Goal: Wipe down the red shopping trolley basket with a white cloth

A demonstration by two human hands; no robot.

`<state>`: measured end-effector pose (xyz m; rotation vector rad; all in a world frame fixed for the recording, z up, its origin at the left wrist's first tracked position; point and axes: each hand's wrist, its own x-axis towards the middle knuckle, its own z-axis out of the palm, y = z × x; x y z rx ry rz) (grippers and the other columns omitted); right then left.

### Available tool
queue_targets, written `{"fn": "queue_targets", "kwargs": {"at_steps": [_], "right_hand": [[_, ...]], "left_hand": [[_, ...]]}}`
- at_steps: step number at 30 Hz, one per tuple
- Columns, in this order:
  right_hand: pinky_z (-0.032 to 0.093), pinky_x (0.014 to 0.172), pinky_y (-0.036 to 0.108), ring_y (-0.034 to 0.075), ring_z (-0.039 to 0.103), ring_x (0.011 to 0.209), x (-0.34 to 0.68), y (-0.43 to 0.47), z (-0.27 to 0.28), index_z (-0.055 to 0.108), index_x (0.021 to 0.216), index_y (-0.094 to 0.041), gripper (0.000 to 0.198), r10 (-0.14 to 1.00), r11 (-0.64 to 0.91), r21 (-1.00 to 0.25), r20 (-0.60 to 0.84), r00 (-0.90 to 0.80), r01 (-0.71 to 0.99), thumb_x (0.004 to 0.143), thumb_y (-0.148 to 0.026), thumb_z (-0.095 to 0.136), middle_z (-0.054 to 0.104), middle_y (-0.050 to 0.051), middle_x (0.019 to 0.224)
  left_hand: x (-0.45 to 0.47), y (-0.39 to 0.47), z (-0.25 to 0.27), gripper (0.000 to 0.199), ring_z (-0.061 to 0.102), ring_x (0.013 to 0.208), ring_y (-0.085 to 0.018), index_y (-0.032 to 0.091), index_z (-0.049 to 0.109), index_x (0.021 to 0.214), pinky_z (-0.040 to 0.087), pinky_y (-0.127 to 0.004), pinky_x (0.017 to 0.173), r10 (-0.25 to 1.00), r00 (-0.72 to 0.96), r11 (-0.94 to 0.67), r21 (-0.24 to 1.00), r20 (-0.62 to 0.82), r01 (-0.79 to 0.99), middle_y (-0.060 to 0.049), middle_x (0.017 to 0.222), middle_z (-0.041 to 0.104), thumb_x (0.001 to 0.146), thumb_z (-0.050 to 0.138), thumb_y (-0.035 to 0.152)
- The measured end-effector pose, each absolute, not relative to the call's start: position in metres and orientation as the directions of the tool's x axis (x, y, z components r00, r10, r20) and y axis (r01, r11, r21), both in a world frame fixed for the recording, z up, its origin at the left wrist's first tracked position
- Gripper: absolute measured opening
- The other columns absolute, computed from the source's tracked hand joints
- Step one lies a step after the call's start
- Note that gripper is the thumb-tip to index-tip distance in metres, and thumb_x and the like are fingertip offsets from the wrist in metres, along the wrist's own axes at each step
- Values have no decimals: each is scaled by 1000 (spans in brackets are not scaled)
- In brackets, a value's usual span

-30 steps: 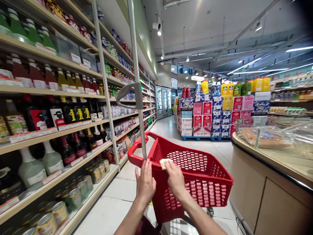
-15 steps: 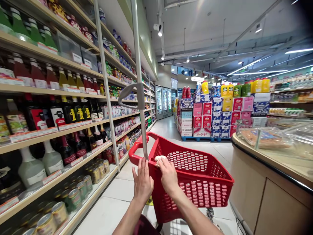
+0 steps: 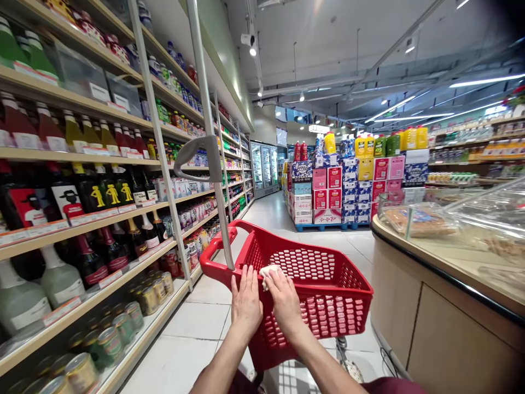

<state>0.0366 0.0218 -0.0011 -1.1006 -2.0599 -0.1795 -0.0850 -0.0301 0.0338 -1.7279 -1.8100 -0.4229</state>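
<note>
A red plastic shopping cart [image 3: 328,323] with perforated sides stands right before me, its handle loop [image 3: 211,262] to the left. My left hand [image 3: 246,303] lies against the cart's near rim, fingers stretched out and holding nothing. Just to its right, my right hand [image 3: 285,303] presses a white cloth [image 3: 269,270] onto the same rim; most of the cloth is under the fingers. A grey metal pole [image 3: 221,213] with a grey plastic grip [image 3: 199,160] rises from the cart beside the handle loop.
Shelves of bottles and cans [image 3: 118,205] line the left side. On the right stands a rounded counter [image 3: 404,295] with packaged food [image 3: 418,219]. Stacked drink cartons [image 3: 334,189] are farther ahead, with glass-door coolers [image 3: 263,167] behind. Tiled floor [image 3: 192,323] shows between shelves and cart.
The view has turned slightly right, so shelves, cart and counter sit farther left. My left hand has slid right along the rim, away from the pole's foot. The right hand keeps the cloth.
</note>
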Motion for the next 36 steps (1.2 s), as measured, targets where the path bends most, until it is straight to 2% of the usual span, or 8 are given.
{"fn": "queue_targets", "kwargs": {"at_steps": [3,8,13,19,24,27,30,36], "right_hand": [[25,101,37,17,33,124,52,26,-6,49,121,-27,61,661,602,-223,679,-321,767,71,4,31,41,-1,133],[26,100,39,18,36,123,93,36,-19,51,120,-25,67,759,436,-272,623,-188,858,66,9,28,42,1,132],[25,101,37,16,32,125,110,37,-28,51,120,-27,66,732,480,-228,636,-243,847,68,8,27,39,-2,134],[26,99,41,18,36,123,154,50,-42,53,117,-25,67,794,257,-250,605,-56,934,66,8,26,43,1,131],[27,100,37,15,35,124,165,59,-49,53,117,-28,64,719,426,-147,654,-235,893,69,5,27,43,-2,132],[27,99,41,16,41,119,201,72,-59,52,118,-28,66,784,259,-194,614,-89,946,67,5,25,44,0,131],[30,95,44,20,43,117,231,81,-66,52,119,-23,58,815,91,-223,576,56,970,72,-1,25,46,4,129],[28,98,35,16,35,123,221,75,-61,52,118,-23,56,749,353,-141,635,-189,925,72,1,30,43,2,132]], "left_hand": [[-80,-29,34,65,16,132,-23,9,35,130,10,-47,108,806,-1,127,-170,592,977,-9,139,32,66,41,16],[-58,-24,30,63,16,132,-22,8,34,130,10,-46,108,866,33,53,-157,498,986,-9,140,29,68,40,17],[-31,-16,25,59,17,132,-21,7,34,130,10,-45,108,911,84,-32,-133,404,991,-10,140,29,72,36,17],[-14,-10,22,60,14,132,-21,7,32,131,10,-45,108,925,89,-51,-112,370,992,-10,140,28,72,35,17],[1,-2,19,60,16,132,-20,8,32,131,11,-44,108,947,117,-107,-49,298,993,-9,140,29,72,34,17],[4,0,18,59,15,132,-21,8,31,132,9,-46,108,947,130,-120,-52,294,991,-10,140,28,74,33,18],[10,2,16,59,13,132,-21,7,30,132,9,-45,109,951,135,-127,-44,277,991,-11,141,27,74,32,18],[28,9,7,62,9,133,-22,7,27,133,9,-46,108,946,211,-195,-87,245,977,-11,142,24,74,35,22]]}}
